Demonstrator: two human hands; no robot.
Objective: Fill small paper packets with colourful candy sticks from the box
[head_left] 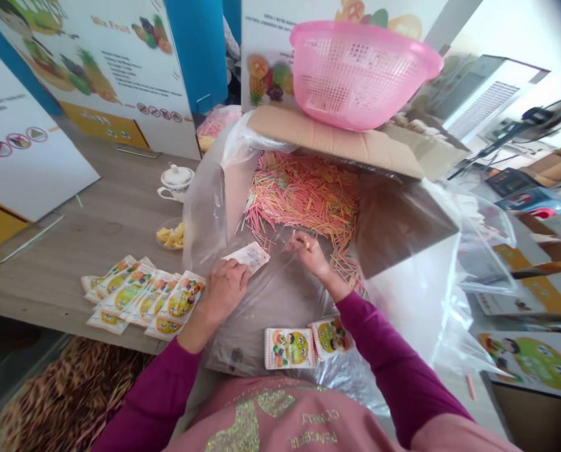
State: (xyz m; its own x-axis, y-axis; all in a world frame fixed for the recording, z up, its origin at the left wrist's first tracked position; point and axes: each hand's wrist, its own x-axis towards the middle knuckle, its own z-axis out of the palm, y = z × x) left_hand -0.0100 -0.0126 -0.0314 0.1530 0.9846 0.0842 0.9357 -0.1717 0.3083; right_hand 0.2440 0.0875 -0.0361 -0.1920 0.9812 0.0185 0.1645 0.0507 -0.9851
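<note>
My left hand (227, 284) grips a small white packet (253, 256), whose upper end points toward the sticks. My right hand (310, 252) has its fingers pinched together just in front of the pile; what is between them is too small to make out. Thin pink, yellow and pale green candy sticks (304, 188) lie heaped in a plastic-lined cardboard box (403, 220). Clear plastic liner (280, 301) spreads under both hands. Close to my body, two printed packets (290, 349) rest on the plastic, the right one partly behind my sleeve.
A pink basket (360, 75) sits on the box's far flap. Left on the table (115, 232) are several printed packets (130, 292), a bowl of yellow pieces (170, 236) and a lidded white pot (176, 182). Large printed cartons (120, 56) stand behind; a fan (544, 119) is at right.
</note>
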